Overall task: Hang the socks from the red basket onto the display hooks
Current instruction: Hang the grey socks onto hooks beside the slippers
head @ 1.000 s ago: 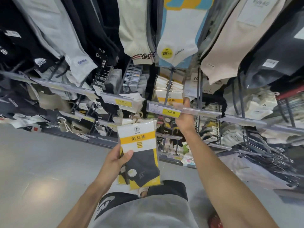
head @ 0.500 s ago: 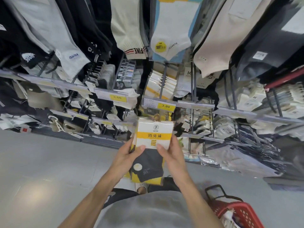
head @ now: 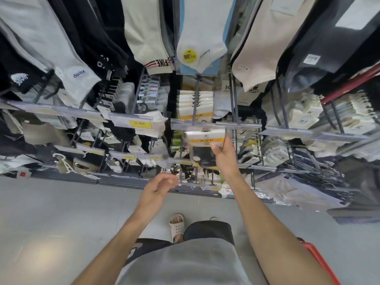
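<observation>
Right hand pinches a blurred sock pack, its hook apparently hidden; left hand loosely curled.

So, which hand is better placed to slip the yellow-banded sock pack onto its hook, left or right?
Right, I think. The right hand pinches the sock pack just under the price rail, close below the matching packs on their hook. The left hand hangs lower, empty, apart from the pack.

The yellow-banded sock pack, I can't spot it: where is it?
Head view, centre: the right hand holds the sock pack just under the price rail, below matching hung packs.
</observation>
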`<state>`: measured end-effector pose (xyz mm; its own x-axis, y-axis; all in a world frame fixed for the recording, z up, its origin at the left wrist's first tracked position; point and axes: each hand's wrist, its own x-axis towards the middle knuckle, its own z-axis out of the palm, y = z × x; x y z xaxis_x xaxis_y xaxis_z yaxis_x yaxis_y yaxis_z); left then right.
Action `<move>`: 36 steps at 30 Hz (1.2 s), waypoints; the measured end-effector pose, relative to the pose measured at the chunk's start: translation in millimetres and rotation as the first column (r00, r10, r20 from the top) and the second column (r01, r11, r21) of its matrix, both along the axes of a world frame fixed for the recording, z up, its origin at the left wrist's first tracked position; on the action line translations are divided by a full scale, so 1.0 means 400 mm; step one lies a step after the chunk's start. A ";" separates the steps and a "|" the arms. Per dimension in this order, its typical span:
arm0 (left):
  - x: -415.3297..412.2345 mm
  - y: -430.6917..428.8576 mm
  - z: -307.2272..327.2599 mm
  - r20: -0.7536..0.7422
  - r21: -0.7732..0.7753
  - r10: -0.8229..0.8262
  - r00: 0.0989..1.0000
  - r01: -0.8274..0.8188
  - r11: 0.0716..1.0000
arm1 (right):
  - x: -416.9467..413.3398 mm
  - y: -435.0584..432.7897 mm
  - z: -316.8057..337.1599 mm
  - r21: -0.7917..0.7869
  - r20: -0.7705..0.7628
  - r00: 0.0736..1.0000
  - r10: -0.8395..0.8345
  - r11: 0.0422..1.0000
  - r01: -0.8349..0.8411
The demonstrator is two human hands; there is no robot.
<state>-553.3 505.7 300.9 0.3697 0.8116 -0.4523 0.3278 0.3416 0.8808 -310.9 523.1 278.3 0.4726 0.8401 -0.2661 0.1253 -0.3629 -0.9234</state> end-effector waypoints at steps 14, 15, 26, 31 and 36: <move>-0.078 -0.040 -0.083 -0.136 -0.147 0.032 0.990 -0.053 0.988 | 0.025 0.093 0.028 0.081 -0.026 0.999 0.039 0.996 -0.037; -0.079 -0.043 -0.087 -0.139 -0.159 0.024 0.990 -0.046 0.986 | 0.027 0.099 0.029 0.074 -0.011 0.998 0.055 0.996 -0.054; -0.074 -0.039 -0.103 -0.152 -0.191 -0.011 0.988 -0.019 0.981 | 0.045 0.107 0.041 0.090 0.281 0.949 0.143 0.981 -0.175; -0.072 -0.031 -0.109 -0.161 -0.177 -0.029 0.987 0.000 0.984 | 0.055 0.107 0.033 0.068 0.360 0.916 0.175 0.975 -0.213; -0.075 -0.034 -0.117 -0.165 -0.183 -0.037 0.986 0.006 0.983 | 0.062 0.121 0.044 -0.043 0.399 0.884 0.244 0.968 -0.248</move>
